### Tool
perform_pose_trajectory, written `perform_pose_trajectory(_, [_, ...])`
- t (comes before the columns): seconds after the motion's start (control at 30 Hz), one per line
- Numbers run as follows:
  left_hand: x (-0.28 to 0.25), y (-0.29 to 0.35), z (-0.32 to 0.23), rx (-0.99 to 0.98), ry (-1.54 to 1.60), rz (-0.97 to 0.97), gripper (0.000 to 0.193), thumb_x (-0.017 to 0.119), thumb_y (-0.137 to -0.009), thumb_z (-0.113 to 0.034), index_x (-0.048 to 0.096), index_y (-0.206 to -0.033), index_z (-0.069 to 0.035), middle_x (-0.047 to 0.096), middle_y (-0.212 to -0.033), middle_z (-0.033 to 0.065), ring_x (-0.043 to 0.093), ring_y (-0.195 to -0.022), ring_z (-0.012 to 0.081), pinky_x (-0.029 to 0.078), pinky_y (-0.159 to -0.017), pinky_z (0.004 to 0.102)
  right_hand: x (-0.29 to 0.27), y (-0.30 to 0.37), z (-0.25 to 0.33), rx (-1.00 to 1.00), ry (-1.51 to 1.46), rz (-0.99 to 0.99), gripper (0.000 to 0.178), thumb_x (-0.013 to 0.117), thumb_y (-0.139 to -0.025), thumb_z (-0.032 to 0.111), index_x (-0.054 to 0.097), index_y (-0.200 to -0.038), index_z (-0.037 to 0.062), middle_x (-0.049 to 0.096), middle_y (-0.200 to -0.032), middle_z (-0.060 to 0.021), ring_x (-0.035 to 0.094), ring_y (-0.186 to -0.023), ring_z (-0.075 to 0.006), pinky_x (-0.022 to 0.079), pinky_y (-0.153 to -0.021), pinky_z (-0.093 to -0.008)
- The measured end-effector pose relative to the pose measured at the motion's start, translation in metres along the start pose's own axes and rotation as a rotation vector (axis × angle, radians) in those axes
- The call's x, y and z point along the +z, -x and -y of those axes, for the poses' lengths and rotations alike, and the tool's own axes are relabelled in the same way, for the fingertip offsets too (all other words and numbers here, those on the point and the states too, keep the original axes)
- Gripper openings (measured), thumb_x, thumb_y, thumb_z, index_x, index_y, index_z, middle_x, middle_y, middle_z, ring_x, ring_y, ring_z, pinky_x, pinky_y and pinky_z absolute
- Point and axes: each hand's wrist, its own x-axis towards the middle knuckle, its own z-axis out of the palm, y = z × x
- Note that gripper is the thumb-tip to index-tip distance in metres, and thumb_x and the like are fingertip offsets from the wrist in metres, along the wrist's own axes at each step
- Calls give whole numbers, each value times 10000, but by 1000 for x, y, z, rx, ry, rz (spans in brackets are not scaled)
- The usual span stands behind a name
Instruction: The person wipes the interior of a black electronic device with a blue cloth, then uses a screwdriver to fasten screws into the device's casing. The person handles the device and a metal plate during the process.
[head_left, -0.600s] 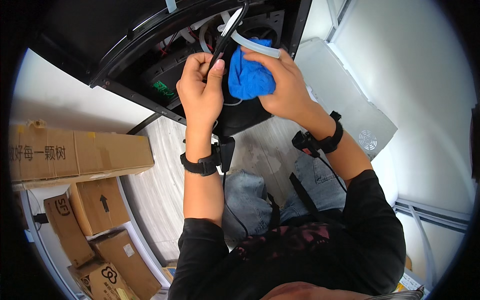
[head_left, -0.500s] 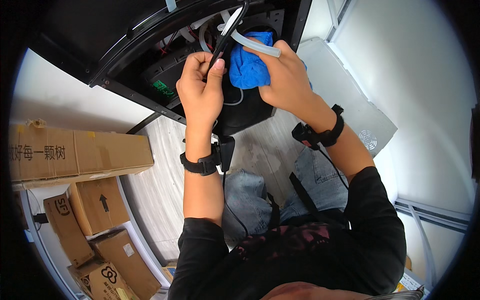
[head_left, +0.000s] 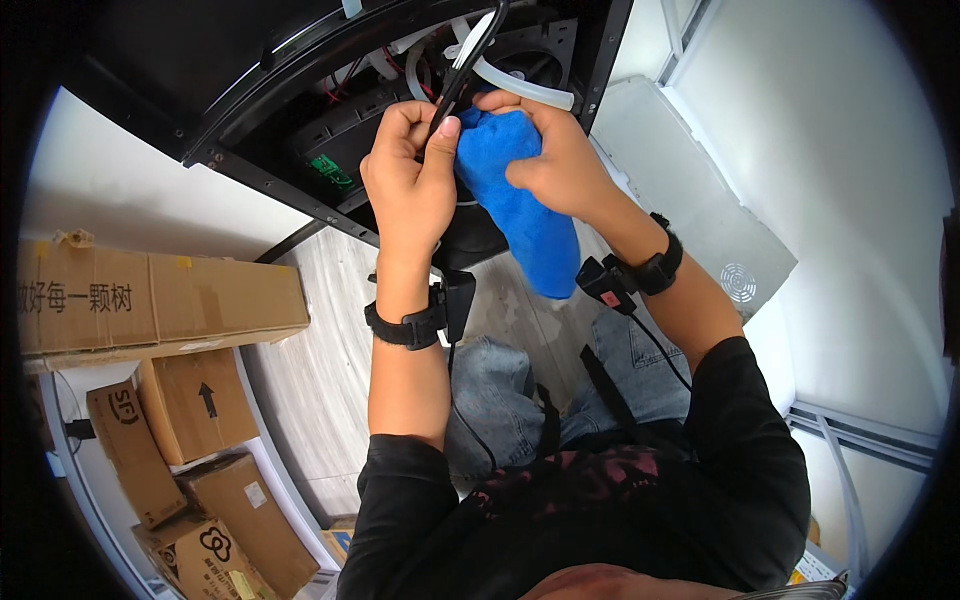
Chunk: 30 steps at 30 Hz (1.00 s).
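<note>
My left hand (head_left: pixel 412 165) is closed on a black cable (head_left: pixel 487 40), pinched between thumb and fingers. The cable loops up in front of a black cabinet (head_left: pixel 265 180) whose inside lies exposed. In my right hand (head_left: pixel 565 160) is a blue cloth (head_left: pixel 520 190), its upper end bunched beside my left fingers and its lower end hanging toward the floor. A translucent hose (head_left: pixel 525 88) sticks out just above my right fingers. Behind my hands, inside the cabinet, are a fan (head_left: pixel 530 68), wires and a small green circuit board (head_left: pixel 330 170).
A grey panel with a round vent (head_left: pixel 690 170) leans by the white wall at right. Cardboard boxes (head_left: pixel 200 310) are stacked at left, several more on a shelf below. My knees (head_left: pixel 490 385) are close under my forearms, over a wood-look floor (head_left: pixel 300 400).
The blue cloth, bunched up before, now hangs down as a long fold from my right hand. That hand has shifted slightly down. My left hand keeps hold of the cable.
</note>
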Motion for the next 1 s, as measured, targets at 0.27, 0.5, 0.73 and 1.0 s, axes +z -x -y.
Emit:
perform_pose_trajectory(0.27, [-2,-2,1,21,25,-21,133,648,-893,-97,580,-937,9,688,-791,37,497,-640,23,404,-582,178,-2,12,-11,-419,684,-111,512,584,-591,-30,559,-1097,47,662,-1056,-83,550,-855,-299,482,-755,-381])
perform_pose_trajectory(0.5, [-2,-3,2,2,6,-16,137,647,-890,-102,578,-933,9,680,-763,40,495,-639,28,394,-582,180,-17,14,-7,-449,388,-298,538,587,-622,-61,538,-1144,57,602,-1215,-131,562,-919,-315,473,-821,-378])
perform_pose_trajectory(0.73, [-1,1,-5,-9,-49,-15,135,643,-889,-94,573,-928,14,670,-747,38,498,-637,31,407,-588,184,-5,-1,6,-283,386,-249,646,571,-639,-41,509,-1270,84,565,-1176,-159,581,-1010,-351,467,-875,-416])
perform_pose_trajectory(1.0, [-4,-1,3,8,-17,-18,143,648,-887,-94,567,-932,15,693,-792,51,527,-664,28,421,-608,182,-20,2,3,-291,636,-154,626,590,-629,-9,482,-1242,49,611,-988,-168,531,-862,-341,467,-781,-398])
